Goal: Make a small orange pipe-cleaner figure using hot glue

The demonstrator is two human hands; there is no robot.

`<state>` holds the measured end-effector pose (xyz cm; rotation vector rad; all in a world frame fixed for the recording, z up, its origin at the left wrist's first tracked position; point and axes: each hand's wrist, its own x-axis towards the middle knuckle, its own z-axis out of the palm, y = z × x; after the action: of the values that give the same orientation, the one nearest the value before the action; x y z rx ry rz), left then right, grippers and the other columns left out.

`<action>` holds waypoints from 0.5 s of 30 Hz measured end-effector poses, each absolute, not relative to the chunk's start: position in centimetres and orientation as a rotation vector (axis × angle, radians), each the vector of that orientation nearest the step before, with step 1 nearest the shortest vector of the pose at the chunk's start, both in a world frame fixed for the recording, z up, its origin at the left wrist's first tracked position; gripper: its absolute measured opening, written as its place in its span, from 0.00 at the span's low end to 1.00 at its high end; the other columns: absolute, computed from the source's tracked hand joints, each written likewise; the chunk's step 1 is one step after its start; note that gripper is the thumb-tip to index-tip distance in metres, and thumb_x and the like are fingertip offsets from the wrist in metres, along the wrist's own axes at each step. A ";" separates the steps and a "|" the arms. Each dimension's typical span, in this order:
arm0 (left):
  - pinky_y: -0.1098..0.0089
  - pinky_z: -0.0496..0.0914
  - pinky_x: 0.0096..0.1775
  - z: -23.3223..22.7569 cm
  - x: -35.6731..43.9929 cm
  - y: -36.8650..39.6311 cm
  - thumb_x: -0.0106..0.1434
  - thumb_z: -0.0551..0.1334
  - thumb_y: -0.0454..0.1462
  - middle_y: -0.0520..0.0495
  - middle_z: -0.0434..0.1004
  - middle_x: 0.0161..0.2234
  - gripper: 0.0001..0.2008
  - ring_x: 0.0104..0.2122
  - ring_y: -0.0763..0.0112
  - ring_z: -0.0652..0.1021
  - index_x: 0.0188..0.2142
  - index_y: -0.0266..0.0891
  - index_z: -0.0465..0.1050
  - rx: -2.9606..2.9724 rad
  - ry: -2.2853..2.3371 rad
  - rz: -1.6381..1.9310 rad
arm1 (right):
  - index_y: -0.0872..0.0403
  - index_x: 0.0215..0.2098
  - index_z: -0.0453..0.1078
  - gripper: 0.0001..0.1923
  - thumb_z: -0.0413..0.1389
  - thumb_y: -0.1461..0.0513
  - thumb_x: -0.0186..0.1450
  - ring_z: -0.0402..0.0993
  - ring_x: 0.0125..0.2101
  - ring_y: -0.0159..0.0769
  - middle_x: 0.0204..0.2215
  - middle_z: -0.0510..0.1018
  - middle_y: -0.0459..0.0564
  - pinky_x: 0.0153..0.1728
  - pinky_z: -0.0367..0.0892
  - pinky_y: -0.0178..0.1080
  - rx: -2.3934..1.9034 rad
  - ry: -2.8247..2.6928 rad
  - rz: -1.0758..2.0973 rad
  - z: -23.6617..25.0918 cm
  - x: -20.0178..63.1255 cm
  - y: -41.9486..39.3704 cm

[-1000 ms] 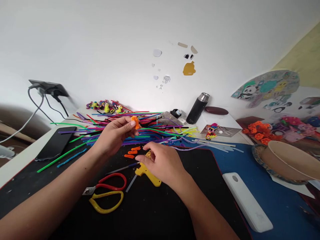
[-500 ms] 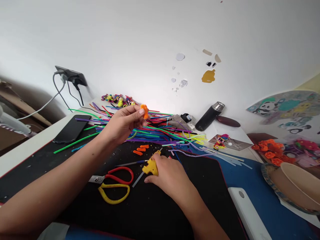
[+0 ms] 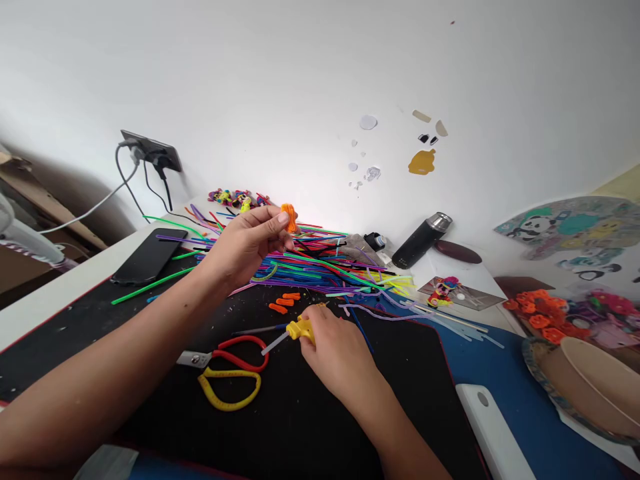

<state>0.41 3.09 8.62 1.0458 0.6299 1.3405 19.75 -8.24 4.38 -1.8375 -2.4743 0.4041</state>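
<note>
No words, brand names or numbers can be read anywhere. The round paper fan [image 3: 570, 230] at the right edge of the frame carries only cartoon panda drawings. The yellow sticker [image 3: 421, 162] on the white wall, upper right of centre, is a plain shape. The black phone [image 3: 149, 256] at the left shows a dark, blank screen.

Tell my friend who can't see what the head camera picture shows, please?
The left hand pinches a small orange pipe-cleaner piece above a heap of colourful pipe cleaners, while the right hand grips a yellow glue gun on a black mat. Red-and-yellow scissors lie beside it.
</note>
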 end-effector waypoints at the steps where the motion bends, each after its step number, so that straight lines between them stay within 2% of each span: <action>1: 0.73 0.72 0.29 8.7 0.4 3.0 0.54 0.81 0.45 0.50 0.81 0.29 0.18 0.26 0.73 0.79 0.31 0.38 0.79 1.042 0.624 1.345 | 0.51 0.52 0.72 0.12 0.58 0.66 0.71 0.85 0.40 0.45 0.50 0.83 0.52 0.35 0.65 0.41 -1.820 -2.432 0.412 4.5 19.9 -8.2; 3: 0.74 0.72 0.31 8.9 0.2 2.9 0.55 0.81 0.44 0.52 0.80 0.28 0.18 0.26 0.74 0.79 0.32 0.37 0.78 1.035 0.611 1.344 | 0.50 0.50 0.73 0.12 0.59 0.66 0.69 0.83 0.39 0.43 0.49 0.83 0.50 0.34 0.64 0.40 -1.766 -2.326 0.436 4.5 20.1 -8.2; 5: 0.75 0.72 0.32 9.1 0.2 2.8 0.56 0.81 0.44 0.53 0.79 0.27 0.18 0.26 0.75 0.79 0.32 0.36 0.77 1.025 0.602 1.342 | 0.50 0.48 0.73 0.11 0.60 0.65 0.67 0.81 0.35 0.40 0.42 0.82 0.48 0.33 0.63 0.38 -1.679 -2.170 0.475 4.5 20.5 -8.1; 7: 0.76 0.72 0.33 9.2 0.1 2.7 0.57 0.81 0.43 0.54 0.79 0.27 0.18 0.27 0.75 0.79 0.32 0.36 0.77 1.017 0.600 1.341 | 0.49 0.46 0.74 0.09 0.60 0.63 0.67 0.75 0.28 0.37 0.31 0.77 0.44 0.31 0.62 0.37 -1.574 -1.963 0.552 4.5 20.9 -7.9; 9: 0.76 0.72 0.32 9.2 0.2 2.7 0.56 0.81 0.43 0.54 0.79 0.27 0.18 0.27 0.75 0.79 0.32 0.36 0.77 1.010 0.596 1.347 | 0.49 0.45 0.74 0.08 0.58 0.60 0.68 0.68 0.23 0.34 0.24 0.68 0.40 0.28 0.61 0.36 -1.474 -1.728 0.672 4.5 21.4 -7.5; 11: 0.76 0.72 0.31 9.0 0.4 2.6 0.55 0.82 0.44 0.53 0.79 0.28 0.18 0.27 0.75 0.79 0.32 0.36 0.77 1.008 0.595 1.342 | 0.50 0.44 0.73 0.07 0.57 0.58 0.68 0.65 0.21 0.32 0.23 0.64 0.38 0.25 0.61 0.35 -1.394 -1.515 0.827 4.4 22.1 -6.9; 15: 0.74 0.72 0.29 8.5 1.1 2.6 0.53 0.82 0.46 0.50 0.81 0.29 0.20 0.26 0.73 0.79 0.32 0.36 0.79 1.020 0.633 1.309 | 0.51 0.43 0.72 0.11 0.60 0.54 0.66 0.65 0.17 0.30 0.24 0.68 0.38 0.19 0.59 0.34 -1.324 -1.336 1.070 3.7 23.0 -5.5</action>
<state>1.07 2.58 8.51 1.0195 0.6331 1.3093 23.03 -5.55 3.69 -1.3239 -1.3357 1.0700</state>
